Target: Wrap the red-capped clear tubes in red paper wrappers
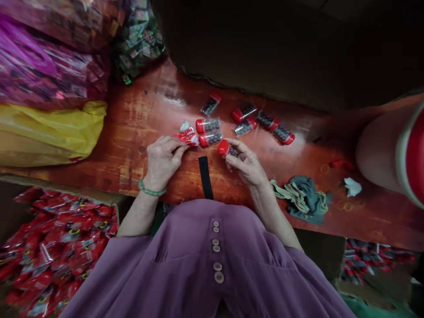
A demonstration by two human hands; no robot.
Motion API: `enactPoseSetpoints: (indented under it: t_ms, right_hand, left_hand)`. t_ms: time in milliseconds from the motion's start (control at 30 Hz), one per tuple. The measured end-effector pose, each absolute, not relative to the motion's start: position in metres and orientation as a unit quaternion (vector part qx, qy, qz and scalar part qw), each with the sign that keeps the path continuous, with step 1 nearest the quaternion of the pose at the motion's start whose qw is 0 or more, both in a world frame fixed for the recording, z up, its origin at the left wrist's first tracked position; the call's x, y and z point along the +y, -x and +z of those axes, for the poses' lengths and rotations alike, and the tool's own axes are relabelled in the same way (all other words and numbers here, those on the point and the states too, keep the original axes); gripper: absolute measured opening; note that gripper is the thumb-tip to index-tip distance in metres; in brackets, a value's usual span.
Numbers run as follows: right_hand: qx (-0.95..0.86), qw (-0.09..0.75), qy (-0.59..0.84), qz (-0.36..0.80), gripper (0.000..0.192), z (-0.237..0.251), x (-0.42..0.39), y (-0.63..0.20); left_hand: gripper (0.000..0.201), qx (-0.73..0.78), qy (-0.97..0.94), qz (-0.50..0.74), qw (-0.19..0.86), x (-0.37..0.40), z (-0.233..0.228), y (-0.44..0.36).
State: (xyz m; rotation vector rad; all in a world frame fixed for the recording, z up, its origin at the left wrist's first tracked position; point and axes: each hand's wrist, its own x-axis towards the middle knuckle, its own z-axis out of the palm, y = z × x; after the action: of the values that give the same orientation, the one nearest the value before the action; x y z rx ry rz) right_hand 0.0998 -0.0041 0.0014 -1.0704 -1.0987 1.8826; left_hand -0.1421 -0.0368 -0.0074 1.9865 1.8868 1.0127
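My left hand (165, 159) pinches a small red printed packet (188, 137) just above the table. In my right hand (245, 162) is a clear tube with a red cap (224, 147) and dark contents, its cap pointing left toward the packet. Between and beyond my hands lie more such tubes with dark beads inside: a pair side by side (209, 132) close to the packet, one (211, 104) farther back, and several to the right, including a tube (244, 112) near the cardboard edge. A black strip (206, 177) lies on the table between my wrists.
Plastic bags of packed goods (66, 75) and a yellow bag (49, 132) stand at the left. Below them is a carton of red packets (62, 238). Crumpled cloth (306, 198), rubber bands (346, 206) and a large pale red-lidded container (380, 145) are at the right.
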Motion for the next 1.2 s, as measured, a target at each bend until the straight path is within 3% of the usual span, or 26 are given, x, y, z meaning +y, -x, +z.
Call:
enactPoseSetpoints:
  t_ms: [333,667,967,1200]
  right_hand:
    - [-0.485,0.247,0.293,0.786,0.051,0.033,-0.005,-0.097]
    - [-0.452,0.218,0.331,0.799,0.051,0.029,0.003,-0.088]
    - [-0.296,0.155,0.308,0.891,0.053,0.005,0.012,-0.051]
    - [-0.281,0.131,0.338,0.889,0.054,0.002,0.021,-0.041]
  left_hand:
    - [0.007,0.58,-0.712,0.387,0.085,-0.054,0.025,0.132]
    - [0.01,0.604,-0.707,0.364,-0.053,-0.051,-0.009,0.143]
    - [0.015,0.593,-0.726,0.344,-0.047,-0.058,-0.021,0.138]
    - [0.005,0.619,-0.674,0.402,0.043,-0.066,-0.006,0.148]
